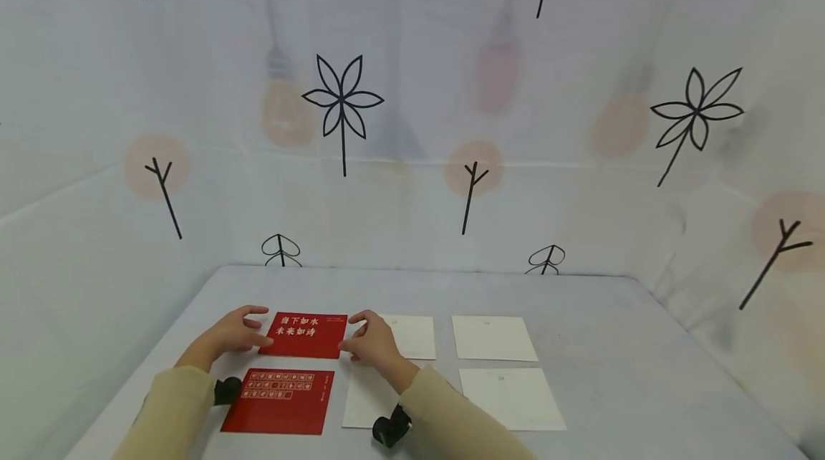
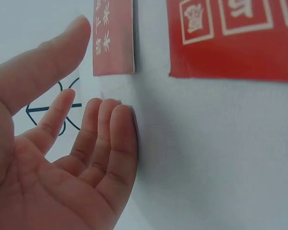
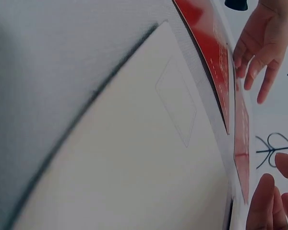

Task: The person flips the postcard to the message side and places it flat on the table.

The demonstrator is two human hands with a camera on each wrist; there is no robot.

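Note:
A red postcard (image 1: 304,338) with two lines of white characters lies flat in the back row, between my two hands. At its left side is my left hand (image 1: 227,337), thumb and fingers apart and its fingertips by the card's edge. The left wrist view shows that palm (image 2: 62,182) facing the card with nothing in its grasp. My right hand (image 1: 375,345) is at the card's right edge, fingers loosely bent and thumb spread from them. In front lies a second red postcard (image 1: 278,403) with rows of small boxed characters.
Cream cards lie to the right in two rows: back-middle (image 1: 415,337), back-right (image 1: 495,339), front-right (image 1: 512,403) and front-middle (image 1: 367,399), partly behind my right forearm. A pale cloth covers the table (image 1: 619,367). A patterned curtain (image 1: 412,216) rises behind it.

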